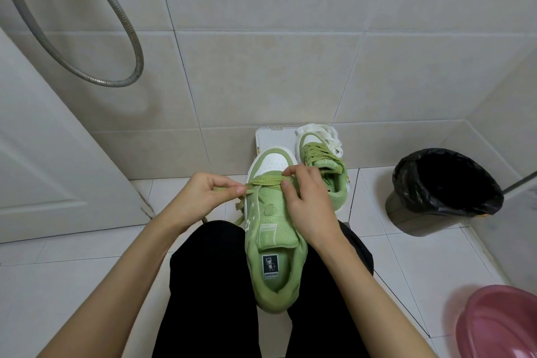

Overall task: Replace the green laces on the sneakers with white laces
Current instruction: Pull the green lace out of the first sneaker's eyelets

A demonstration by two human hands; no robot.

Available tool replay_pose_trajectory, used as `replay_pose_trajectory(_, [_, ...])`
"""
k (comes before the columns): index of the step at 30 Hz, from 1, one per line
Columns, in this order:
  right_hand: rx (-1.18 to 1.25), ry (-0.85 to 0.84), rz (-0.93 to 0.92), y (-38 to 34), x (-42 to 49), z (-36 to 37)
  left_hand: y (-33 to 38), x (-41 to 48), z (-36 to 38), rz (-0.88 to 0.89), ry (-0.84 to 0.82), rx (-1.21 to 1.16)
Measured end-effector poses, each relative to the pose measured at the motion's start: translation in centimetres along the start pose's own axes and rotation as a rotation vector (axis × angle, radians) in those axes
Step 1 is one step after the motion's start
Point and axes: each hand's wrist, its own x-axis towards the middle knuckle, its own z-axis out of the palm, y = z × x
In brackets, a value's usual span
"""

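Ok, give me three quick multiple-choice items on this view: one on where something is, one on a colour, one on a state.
1. Where are the white laces?
A. in the bin
B. bunched at the toe of the far sneaker
C. on the person's lap

2. What colour is the basin at lower right?
A. pink
B. blue
C. white

3. How far is the green lace on the near sneaker undone?
A. not at all, it is fully laced
B. it is out entirely
C. it remains only across the row nearest the toe

Answers:
B, the white bundle lies by that sneaker's toe, near the wall.
A, its rim and inside are pink.
C, the tongue is bare, and the left hand and right hand pinch the lace at the toe row.
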Motion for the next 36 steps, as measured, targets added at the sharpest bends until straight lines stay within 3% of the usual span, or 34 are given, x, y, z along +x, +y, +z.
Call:
replay_pose_trajectory(3, [-0.008, 0.024, 0.026, 0.3, -0.1, -0.2, -1.4, -0.9, -4.3, 0.048, 0.315, 0.093])
replay_pose_trajectory(5, [0.009, 0.035, 0.025, 0.5, -0.1, -0.4, -2.4, -2.0, -6.8, 0.053, 0.407, 0.116])
replay_pose_trajectory(13, [0.282, 0.008, 0.072, 0.1, 0.0, -1.3, -1.7, -1.4, -0.3, 0.05, 0.142, 0.22])
replay_pose_trajectory(17, [0.34, 0.033, 0.177, 0.6, 0.0, -2.6, -0.7, -1.1, 1.8, 0.153, 0.285, 0.249])
replay_pose_trajectory(19, [0.322, 0.017, 0.18, 0.9, -0.1, -2.9, 0.0, -0.7, 3.2, 0.194, 0.25, 0.217])
replay_pose_trajectory(21, [0.295, 0.012, 0.167, 1.0, -0.3, -3.0, 0.5, -0.1, 4.5, 0.148, 0.223, 0.213])
replay_pose_trajectory(24, [0.262, 0.0, 0.175, 0.9, -0.7, -3.0, 1.1, 0.5, 5.8, 0.117, 0.308, 0.168])
replay_pose_trajectory(27, [0.218, -0.077, 0.173, 0.7, -0.9, -3.4, 1.8, 0.1, 6.7, 0.197, 0.322, 0.085])
replay_pose_trajectory(32, [0.447, -0.266, 0.121, -0.5, -1.2, -4.0, 1.7, -0.5, 6.3, 0.162, 0.305, -0.058])
replay_pose_trajectory(34, [0.425, -0.381, 0.084, -1.0, -1.4, -4.3, 1.3, -0.7, 6.1, 0.143, 0.28, 0.014])
replay_pose_trajectory(36, [0.421, -0.319, 0.116, -0.7, -0.8, -4.8, 1.0, -0.6, 6.0, 0.113, 0.306, 0.154])
